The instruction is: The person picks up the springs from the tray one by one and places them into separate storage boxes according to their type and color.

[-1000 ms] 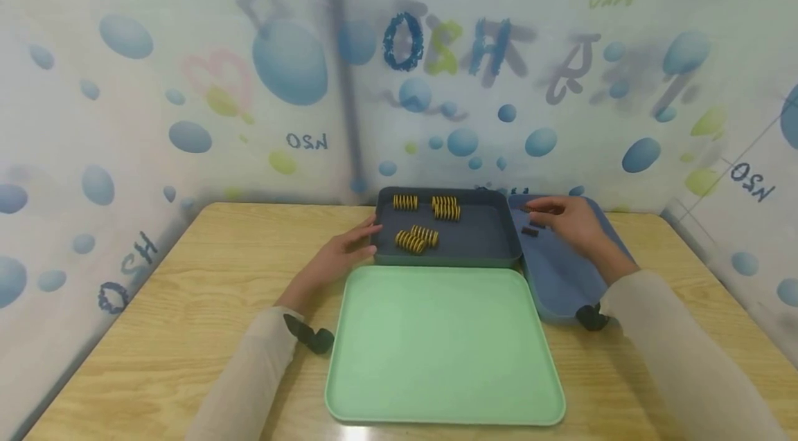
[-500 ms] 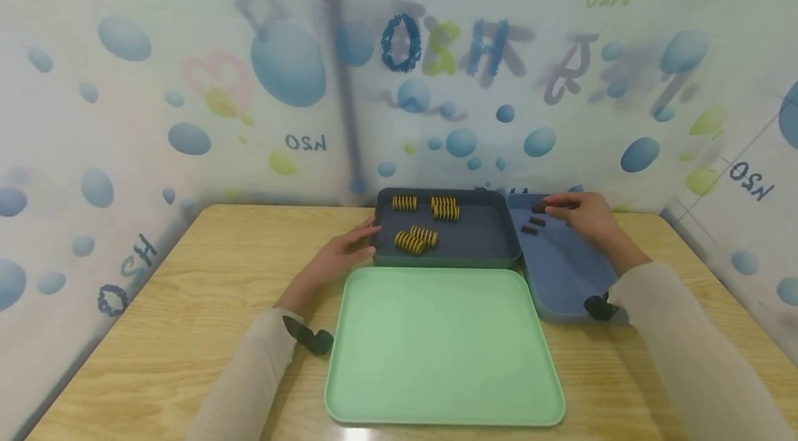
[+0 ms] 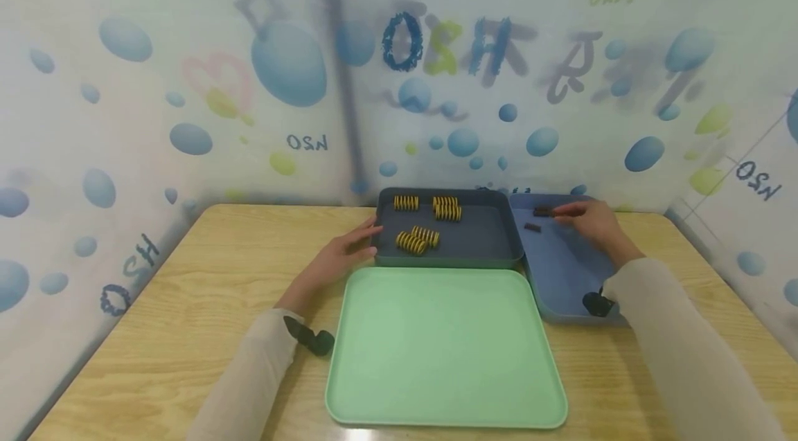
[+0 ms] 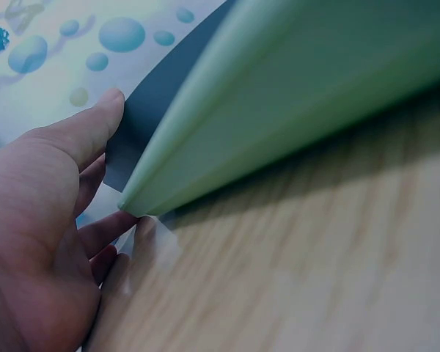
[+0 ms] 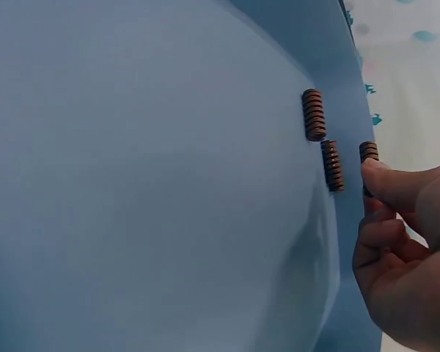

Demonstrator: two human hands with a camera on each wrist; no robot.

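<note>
Over the far part of the blue tray (image 3: 570,282), my right hand (image 3: 595,223) pinches a small brown coil spring (image 5: 369,151) between thumb and fingers. Two more brown springs lie on the tray floor beside it: one spring (image 5: 314,115) is nearly end to end with the other spring (image 5: 332,166). My left hand (image 3: 337,257) is at the left side of the dark grey tray (image 3: 480,240), its fingers extended against the rim. In the left wrist view the fingers reach past the corner of the green tray (image 4: 279,117); some fingertips are hidden there.
Several yellow-and-black coil springs (image 3: 411,241) lie in the dark grey tray. In front of it is the green tray (image 3: 445,351), its surface bare. The wooden table (image 3: 218,275) ends at a patterned wall (image 3: 280,115) behind the trays.
My right hand has shifted slightly right along the blue tray. Half a second ago three brown springs lay there; now two lie there and one is pinched. The left hand has stayed put.
</note>
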